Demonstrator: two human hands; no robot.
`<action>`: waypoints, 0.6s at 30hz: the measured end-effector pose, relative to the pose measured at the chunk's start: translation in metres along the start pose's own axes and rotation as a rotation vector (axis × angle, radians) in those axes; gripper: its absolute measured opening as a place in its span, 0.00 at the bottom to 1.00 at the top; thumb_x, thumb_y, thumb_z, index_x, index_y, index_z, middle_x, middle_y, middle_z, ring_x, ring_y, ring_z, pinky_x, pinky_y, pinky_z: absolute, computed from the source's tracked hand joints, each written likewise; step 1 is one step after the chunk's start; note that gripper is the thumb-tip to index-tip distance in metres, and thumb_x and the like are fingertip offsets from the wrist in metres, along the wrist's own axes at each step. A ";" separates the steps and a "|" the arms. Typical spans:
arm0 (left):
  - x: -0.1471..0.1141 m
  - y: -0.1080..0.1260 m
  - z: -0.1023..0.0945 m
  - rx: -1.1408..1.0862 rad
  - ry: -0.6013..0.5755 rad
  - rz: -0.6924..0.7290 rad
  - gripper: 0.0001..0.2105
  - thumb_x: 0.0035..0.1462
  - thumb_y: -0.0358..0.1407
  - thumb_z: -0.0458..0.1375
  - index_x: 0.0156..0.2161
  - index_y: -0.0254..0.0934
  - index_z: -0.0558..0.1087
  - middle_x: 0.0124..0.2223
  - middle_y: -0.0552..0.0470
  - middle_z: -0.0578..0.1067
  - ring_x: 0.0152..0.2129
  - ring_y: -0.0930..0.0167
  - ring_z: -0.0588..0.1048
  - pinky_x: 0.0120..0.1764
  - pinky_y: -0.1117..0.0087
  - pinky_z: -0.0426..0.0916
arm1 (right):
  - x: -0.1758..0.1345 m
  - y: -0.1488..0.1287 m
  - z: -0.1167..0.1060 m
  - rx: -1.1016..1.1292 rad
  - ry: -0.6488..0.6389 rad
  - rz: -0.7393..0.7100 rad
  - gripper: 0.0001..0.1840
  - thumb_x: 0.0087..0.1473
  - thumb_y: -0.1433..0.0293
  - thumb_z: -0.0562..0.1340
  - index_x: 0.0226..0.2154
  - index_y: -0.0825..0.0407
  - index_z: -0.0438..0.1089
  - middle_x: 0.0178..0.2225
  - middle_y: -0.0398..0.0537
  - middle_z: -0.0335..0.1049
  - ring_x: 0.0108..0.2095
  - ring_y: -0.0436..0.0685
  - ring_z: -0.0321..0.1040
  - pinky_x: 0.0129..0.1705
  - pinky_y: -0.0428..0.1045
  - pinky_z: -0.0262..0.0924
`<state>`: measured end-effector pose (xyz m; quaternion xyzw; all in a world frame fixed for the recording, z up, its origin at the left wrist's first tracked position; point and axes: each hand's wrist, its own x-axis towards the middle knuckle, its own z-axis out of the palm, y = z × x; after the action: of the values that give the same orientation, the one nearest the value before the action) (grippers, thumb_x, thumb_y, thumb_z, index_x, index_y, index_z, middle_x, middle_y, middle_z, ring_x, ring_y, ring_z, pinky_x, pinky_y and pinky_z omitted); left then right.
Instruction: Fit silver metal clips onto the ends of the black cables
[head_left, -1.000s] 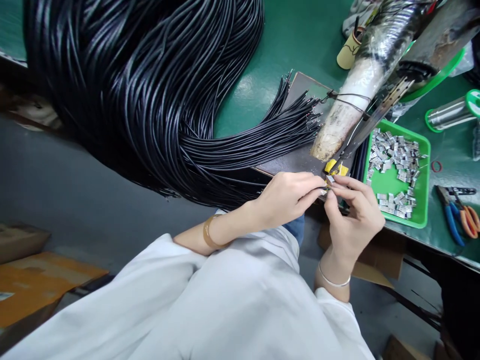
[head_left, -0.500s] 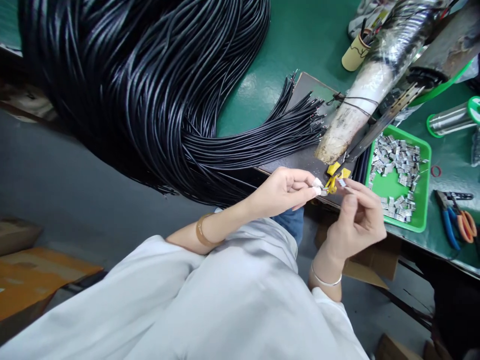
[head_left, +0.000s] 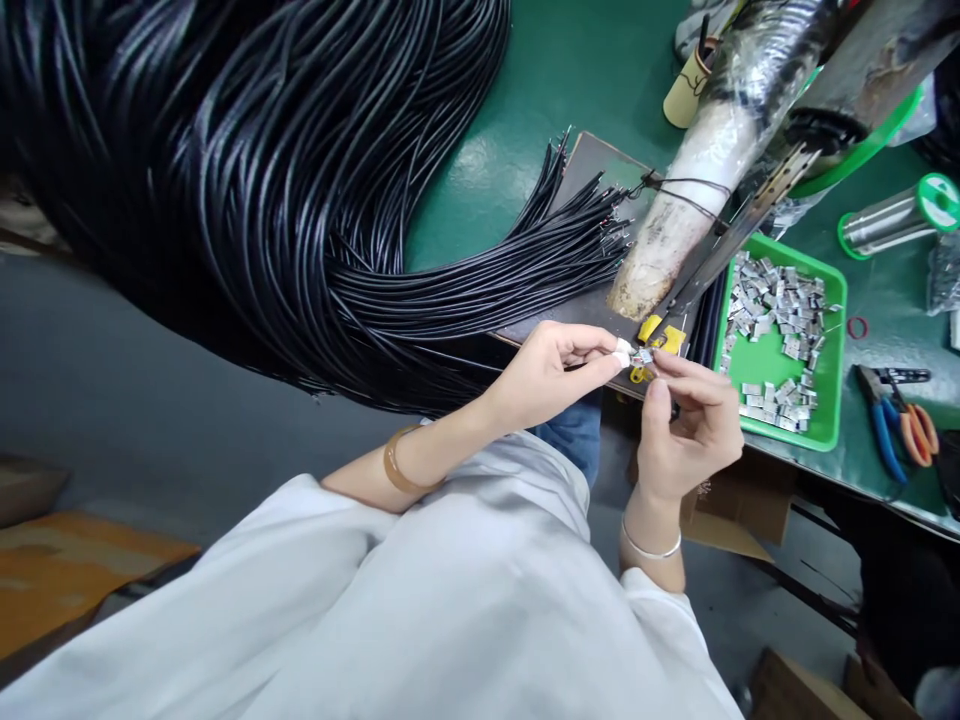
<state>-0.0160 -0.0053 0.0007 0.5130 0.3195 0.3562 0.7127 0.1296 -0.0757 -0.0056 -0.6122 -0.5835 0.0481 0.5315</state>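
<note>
Whereas the silvery connector [head_left: 646, 356] stands apart from the left hand [head_left: 536, 372] in the preceding frame, it now lies at that hand's fingertips, which pinch a small metal piece [head_left: 635, 355]; the two parts are presumably being aligned. The right hand [head_left: 688, 425] has moved inward, its forefinger at the connector; whether its thumb also grips cannot be told.

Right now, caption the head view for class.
Left hand and right hand meet at a small metal piece near a green tray.
</note>
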 end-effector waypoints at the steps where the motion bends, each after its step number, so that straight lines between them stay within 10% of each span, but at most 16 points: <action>1: 0.000 0.000 0.000 0.007 0.011 -0.001 0.10 0.56 0.37 0.61 0.33 0.30 0.78 0.25 0.55 0.68 0.22 0.79 0.62 0.27 0.76 0.58 | -0.001 0.001 0.000 -0.028 -0.010 -0.039 0.06 0.56 0.74 0.65 0.36 0.49 0.69 0.41 0.48 0.78 0.42 0.55 0.77 0.43 0.54 0.76; 18: 0.007 0.006 0.008 -0.084 0.101 0.049 0.06 0.54 0.32 0.60 0.30 0.30 0.78 0.29 0.53 0.75 0.25 0.78 0.70 0.31 0.78 0.66 | 0.006 0.009 0.008 -0.251 0.093 -0.320 0.10 0.51 0.77 0.68 0.35 0.48 0.70 0.41 0.45 0.80 0.40 0.54 0.79 0.41 0.50 0.75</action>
<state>-0.0063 -0.0021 0.0085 0.4717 0.3272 0.4121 0.7076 0.1319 -0.0638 -0.0117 -0.5746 -0.6496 -0.1381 0.4783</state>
